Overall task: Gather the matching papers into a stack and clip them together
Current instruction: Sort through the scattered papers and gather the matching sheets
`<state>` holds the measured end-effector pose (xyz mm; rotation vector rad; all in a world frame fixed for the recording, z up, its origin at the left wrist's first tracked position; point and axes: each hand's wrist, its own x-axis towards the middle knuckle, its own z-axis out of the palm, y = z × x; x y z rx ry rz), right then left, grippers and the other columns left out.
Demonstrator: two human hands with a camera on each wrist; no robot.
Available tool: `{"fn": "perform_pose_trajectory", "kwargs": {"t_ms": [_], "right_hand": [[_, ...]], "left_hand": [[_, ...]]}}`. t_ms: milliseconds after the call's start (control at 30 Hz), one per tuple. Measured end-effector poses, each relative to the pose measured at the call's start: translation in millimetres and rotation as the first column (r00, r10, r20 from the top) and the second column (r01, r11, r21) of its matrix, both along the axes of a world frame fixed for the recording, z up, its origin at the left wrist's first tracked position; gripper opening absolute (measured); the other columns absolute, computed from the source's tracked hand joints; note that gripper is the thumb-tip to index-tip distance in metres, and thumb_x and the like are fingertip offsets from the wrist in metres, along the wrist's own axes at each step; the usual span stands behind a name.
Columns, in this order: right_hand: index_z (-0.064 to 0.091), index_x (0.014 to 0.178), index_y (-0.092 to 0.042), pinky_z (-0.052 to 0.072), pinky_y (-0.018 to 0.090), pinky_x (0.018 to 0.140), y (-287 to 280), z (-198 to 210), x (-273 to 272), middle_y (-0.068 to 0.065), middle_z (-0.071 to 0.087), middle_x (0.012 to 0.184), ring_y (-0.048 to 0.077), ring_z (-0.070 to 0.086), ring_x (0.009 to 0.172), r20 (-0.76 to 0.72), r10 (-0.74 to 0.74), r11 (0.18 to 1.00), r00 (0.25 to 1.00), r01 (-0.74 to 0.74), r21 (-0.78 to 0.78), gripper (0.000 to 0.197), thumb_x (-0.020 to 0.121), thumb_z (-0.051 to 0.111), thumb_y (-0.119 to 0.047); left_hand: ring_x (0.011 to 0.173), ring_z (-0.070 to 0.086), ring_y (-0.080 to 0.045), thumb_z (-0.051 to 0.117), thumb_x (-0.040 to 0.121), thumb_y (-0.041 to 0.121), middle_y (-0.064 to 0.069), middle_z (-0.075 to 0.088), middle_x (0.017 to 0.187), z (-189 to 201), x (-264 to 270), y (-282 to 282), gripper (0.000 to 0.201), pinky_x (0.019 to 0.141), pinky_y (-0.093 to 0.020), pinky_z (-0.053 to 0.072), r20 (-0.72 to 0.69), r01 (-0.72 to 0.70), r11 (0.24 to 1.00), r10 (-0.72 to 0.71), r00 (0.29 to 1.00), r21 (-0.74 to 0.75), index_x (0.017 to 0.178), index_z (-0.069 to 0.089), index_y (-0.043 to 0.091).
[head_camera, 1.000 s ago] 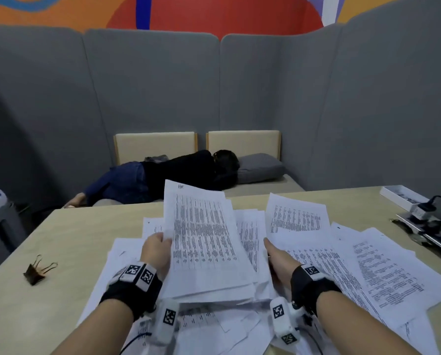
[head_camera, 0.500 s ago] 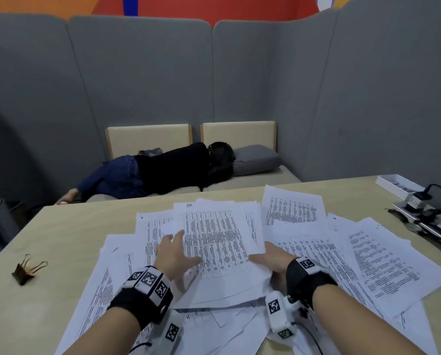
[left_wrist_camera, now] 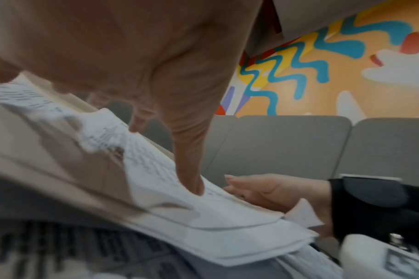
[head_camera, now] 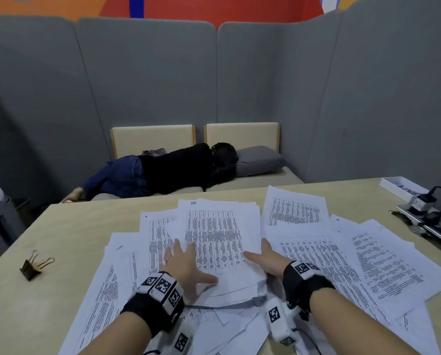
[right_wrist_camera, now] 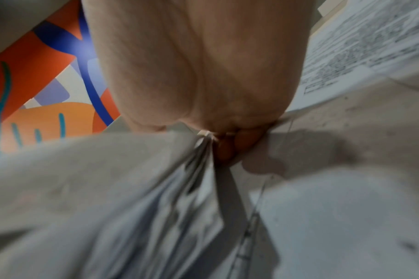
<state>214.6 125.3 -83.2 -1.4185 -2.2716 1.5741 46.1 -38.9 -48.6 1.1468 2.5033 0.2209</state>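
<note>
Grey partition panels point(head_camera: 147, 80) enclose a beige table point(head_camera: 68, 226) covered with loose printed papers point(head_camera: 383, 262). At its centre lies a gathered stack point(head_camera: 222, 242). Left hand point(head_camera: 186, 265) rests flat on the stack with fingers spread. Right hand point(head_camera: 268, 260) grips the stack's right edge, thumb on top, fingers beneath. Binder clip point(head_camera: 33, 265) lies well apart at the left.

A beige table point(head_camera: 68, 226) carries a wide spread of printed papers point(head_camera: 383, 262). Left of the papers, apart from them, lies a binder clip point(head_camera: 32, 266). Right of the papers sit a white tray point(head_camera: 400, 187) and a power strip point(head_camera: 429, 216).
</note>
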Motion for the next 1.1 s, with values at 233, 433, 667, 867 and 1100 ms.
{"fn": "perform_pose_trajectory", "kwargs": {"t_ms": [233, 433, 667, 867, 1100], "right_hand": [[-0.005, 0.15, -0.03, 0.041, 0.034, 0.105, 3, -1, 24, 0.003, 0.044, 0.146, 0.02, 0.051, 0.125, -0.088, 0.113, 0.993, 0.99, -0.116, -0.026, 0.142, 0.048, 0.093, -0.043], [0.001, 0.152, -0.024, 0.046, 0.034, 0.101, -11, 9, 39, 0.007, 0.041, 0.14, 0.022, 0.054, 0.119, -0.141, 0.191, 0.979, 0.971, -0.199, -0.051, 0.12, 0.067, 0.083, -0.004], [0.018, 0.149, -0.02, 0.052, 0.027, 0.089, -14, 4, 41, 0.011, 0.051, 0.124, 0.019, 0.058, 0.103, -0.232, 0.154, 0.986, 0.96, -0.165, -0.028, 0.115, 0.059, 0.09, -0.023], [0.03, 0.143, -0.025, 0.046, 0.038, 0.102, -14, -1, 40, 0.018, 0.056, 0.119, 0.026, 0.06, 0.106, -0.227, 0.14, 0.99, 0.964, -0.135, 0.041, 0.106, 0.057, 0.081, -0.059], [0.041, 0.135, -0.029, 0.043, 0.027, 0.088, -14, -1, 43, 0.014, 0.057, 0.105, 0.018, 0.059, 0.097, -0.211, 0.119, 0.99, 0.97, -0.1, 0.096, 0.065, 0.079, 0.065, -0.051]], "left_hand": [[0.138, 0.022, -0.018, 0.085, 0.055, 0.052, 0.005, 0.027, 0.146, -5, 24, -9, 0.094, 0.115, -0.043, 0.024, 0.068, 0.385, 0.92, -0.39, 0.918, 0.076, 0.136, 0.041, 0.033], [0.135, 0.031, -0.017, 0.085, 0.056, 0.045, 0.005, 0.033, 0.141, -6, 16, -13, 0.053, 0.114, -0.04, 0.028, 0.141, 0.373, 0.919, -0.39, 0.91, 0.13, 0.1, 0.055, 0.04], [0.111, 0.052, 0.0, 0.075, 0.079, 0.03, 0.012, 0.057, 0.125, 7, 19, -17, 0.012, 0.103, -0.026, 0.042, 0.297, 0.281, 0.899, -0.384, 0.874, 0.335, 0.07, 0.067, 0.035], [0.077, 0.068, -0.007, 0.078, 0.076, 0.01, 0.002, 0.065, 0.102, 6, 19, -16, 0.015, 0.058, -0.019, 0.057, 0.452, 0.057, 0.891, -0.282, 0.846, 0.449, 0.07, 0.065, 0.008], [0.089, 0.069, -0.013, 0.081, 0.074, 0.02, 0.001, 0.073, 0.093, 1, 14, -17, 0.017, 0.077, -0.024, 0.056, 0.552, -0.068, 0.858, -0.265, 0.791, 0.509, 0.065, 0.067, 0.017]]}}
